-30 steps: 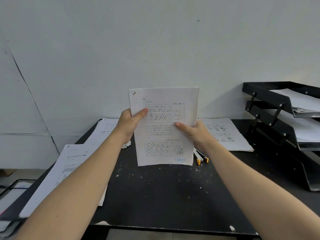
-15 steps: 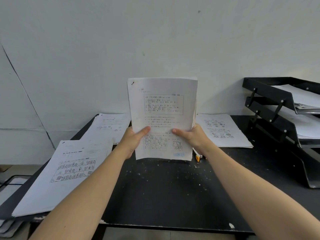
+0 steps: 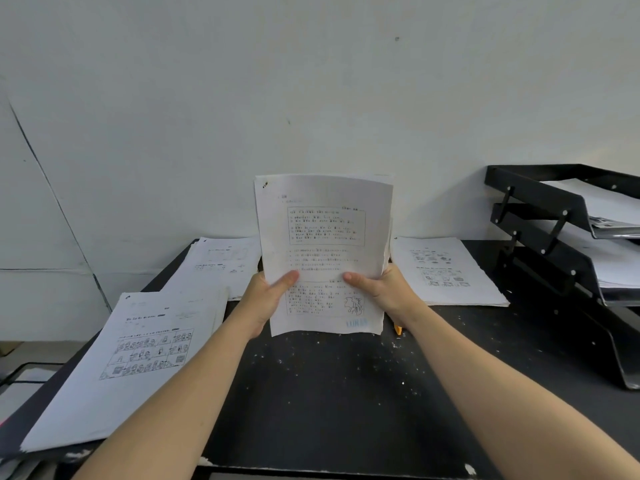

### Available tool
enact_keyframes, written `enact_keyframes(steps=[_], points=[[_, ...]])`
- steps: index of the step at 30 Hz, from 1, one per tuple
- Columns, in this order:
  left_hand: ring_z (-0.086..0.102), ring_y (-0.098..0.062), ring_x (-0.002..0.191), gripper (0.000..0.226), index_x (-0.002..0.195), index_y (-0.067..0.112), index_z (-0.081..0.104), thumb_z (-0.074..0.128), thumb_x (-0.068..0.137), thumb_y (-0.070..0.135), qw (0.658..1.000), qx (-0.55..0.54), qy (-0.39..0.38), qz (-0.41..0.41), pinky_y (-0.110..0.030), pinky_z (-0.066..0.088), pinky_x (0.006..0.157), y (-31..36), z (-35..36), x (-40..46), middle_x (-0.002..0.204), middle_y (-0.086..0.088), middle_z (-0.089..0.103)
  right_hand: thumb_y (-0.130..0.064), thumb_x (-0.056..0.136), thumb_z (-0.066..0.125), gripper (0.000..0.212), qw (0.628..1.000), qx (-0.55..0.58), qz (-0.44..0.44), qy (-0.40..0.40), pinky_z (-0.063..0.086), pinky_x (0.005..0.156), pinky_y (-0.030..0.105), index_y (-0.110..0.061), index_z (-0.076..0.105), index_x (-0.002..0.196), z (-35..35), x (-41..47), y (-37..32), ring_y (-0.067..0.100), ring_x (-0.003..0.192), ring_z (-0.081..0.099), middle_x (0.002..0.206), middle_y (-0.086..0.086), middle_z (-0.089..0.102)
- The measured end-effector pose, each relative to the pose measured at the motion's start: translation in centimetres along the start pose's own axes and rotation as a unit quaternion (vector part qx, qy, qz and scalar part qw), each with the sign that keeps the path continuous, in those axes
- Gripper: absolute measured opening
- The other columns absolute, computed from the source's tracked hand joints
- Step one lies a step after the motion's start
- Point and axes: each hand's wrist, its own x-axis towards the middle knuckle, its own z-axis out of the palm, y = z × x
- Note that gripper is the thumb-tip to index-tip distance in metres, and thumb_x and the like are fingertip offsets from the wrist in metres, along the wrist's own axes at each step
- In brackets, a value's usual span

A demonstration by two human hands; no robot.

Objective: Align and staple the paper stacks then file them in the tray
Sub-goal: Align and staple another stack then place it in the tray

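A printed paper stack (image 3: 325,230) stands upright above the middle of the black table (image 3: 346,403), its lower edge at or just above the tabletop. My left hand (image 3: 266,299) grips its lower left side, thumb across the front page. My right hand (image 3: 381,292) grips the lower right side the same way. A dark mark sits at the stack's top left corner. An orange tip of the stapler (image 3: 398,329) shows just below my right wrist; the remainder is hidden. The black tiered tray (image 3: 540,216) stands at the right, with papers in its levels.
Three more paper stacks lie flat: one at the near left (image 3: 138,362), one at the back left (image 3: 221,265), one at the back right (image 3: 446,271). A white wall rises directly behind the table. The table's front edge is chipped.
Both hands slid from the stack's middle down to its lower part. The stack's top rose and then came back down.
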Motion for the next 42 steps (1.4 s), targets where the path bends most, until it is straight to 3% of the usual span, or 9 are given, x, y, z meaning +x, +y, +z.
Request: enact_keyframes(steps=[7, 14, 17, 19, 24, 27, 32, 37, 42], points=[[0.071, -0.018, 0.11, 0.024, 0.119, 0.022, 0.068, 0.07, 0.094, 0.021, 0.999, 0.01, 0.004, 0.039, -0.039, 0.056, 0.095, 2.4, -0.7, 0.5, 0.115, 0.004, 0.075, -0.022, 0.086, 0.083, 0.043, 1.0, -0.026, 0.001, -0.01, 0.056, 0.097, 0.059, -0.014, 0.07, 0.126, -0.1, -0.2, -0.4, 0.032, 0.113, 0.072, 0.123, 0.007, 0.075], [0.075, -0.016, 0.097, 0.011, 0.103, 0.022, 0.071, 0.061, 0.101, 0.018, 0.99, -0.012, 0.068, 0.124, -0.028, 0.059, 0.074, 8.4, -0.2, 2.5, 0.097, 0.008, 0.079, -0.017, 0.091, 0.078, 0.039, 0.998, -0.05, 0.026, -0.021, 0.057, 0.098, 0.054, -0.011, 0.068, 0.129, -0.3, -0.7, -1.4, 0.028, 0.111, 0.073, 0.122, 0.006, 0.075], [0.075, -0.009, 0.09, 0.014, 0.103, 0.023, 0.071, 0.059, 0.103, 0.016, 0.989, -0.014, 0.076, 0.126, -0.023, 0.059, 0.071, 8.4, 0.1, 2.4, 0.095, 0.012, 0.078, 0.003, 0.099, 0.055, 0.036, 0.988, -0.114, 0.079, -0.066, 0.06, 0.095, 0.036, -0.009, 0.062, 0.133, -1.4, -1.3, -2.6, 0.013, 0.106, 0.074, 0.12, -0.002, 0.075], [0.075, -0.006, 0.087, 0.015, 0.102, 0.024, 0.071, 0.058, 0.103, 0.016, 0.988, -0.016, 0.081, 0.129, -0.021, 0.058, 0.069, 8.3, 0.2, 2.2, 0.094, 0.012, 0.078, 0.013, 0.097, 0.041, 0.046, 0.979, -0.16, 0.102, -0.076, 0.058, 0.077, 0.017, -0.013, 0.059, 0.129, -2.0, -2.0, -3.8, 0.003, 0.095, 0.074, 0.111, -0.007, 0.074], [0.074, -0.004, 0.086, 0.017, 0.099, 0.027, 0.072, 0.058, 0.103, 0.017, 0.987, -0.01, 0.09, 0.132, -0.021, 0.058, 0.069, 8.5, 0.3, 2.1, 0.093, 0.014, 0.078, -0.006, 0.097, 0.047, 0.041, 0.863, -0.478, 0.156, 0.054, 0.048, 0.094, 0.034, -0.007, 0.057, 0.137, -4.8, -0.7, -2.1, 0.027, 0.117, 0.058, 0.135, 0.01, 0.061], [0.074, -0.005, 0.087, 0.017, 0.1, 0.027, 0.072, 0.058, 0.103, 0.018, 0.987, -0.008, 0.087, 0.132, -0.022, 0.058, 0.069, 8.6, 0.4, 1.9, 0.095, 0.014, 0.078, -0.036, 0.097, 0.063, 0.032, 0.821, -0.53, 0.209, 0.037, 0.046, 0.072, 0.029, -0.006, 0.061, 0.109, -4.4, -0.4, -0.2, 0.02, 0.085, 0.056, 0.102, 0.007, 0.063], [0.074, -0.014, 0.097, 0.016, 0.102, 0.027, 0.073, 0.058, 0.103, 0.02, 0.989, -0.009, 0.085, 0.122, -0.029, 0.058, 0.076, 8.6, 0.3, 1.9, 0.102, 0.009, 0.078, -0.033, 0.094, 0.07, 0.034, 0.779, -0.584, 0.227, 0.014, 0.041, 0.055, 0.023, -0.014, 0.048, 0.078, -3.7, 0.3, 1.3, 0.018, 0.073, 0.056, 0.078, 0.002, 0.055], [0.075, -0.012, 0.095, 0.016, 0.108, 0.022, 0.073, 0.057, 0.103, 0.02, 0.99, -0.013, 0.083, 0.115, -0.024, 0.059, 0.072, 9.0, 0.3, 1.4, 0.103, 0.007, 0.078, -0.028, 0.106, 0.047, 0.028, 0.838, -0.501, 0.193, 0.099, 0.053, 0.067, 0.033, -0.003, 0.057, 0.102, -4.3, 1.5, -1.5, 0.026, 0.072, 0.062, 0.09, 0.013, 0.065], [0.075, -0.01, 0.092, 0.017, 0.104, 0.024, 0.073, 0.057, 0.103, 0.018, 0.99, -0.013, 0.085, 0.109, -0.022, 0.058, 0.069, 9.3, 0.5, 0.9, 0.1, 0.009, 0.079, -0.021, 0.104, 0.039, 0.036, 0.94, -0.194, 0.079, 0.27, 0.043, 0.068, 0.037, 0.008, 0.05, 0.122, -4.0, 3.5, -10.1, 0.026, 0.082, 0.049, 0.107, 0.027, 0.058]])
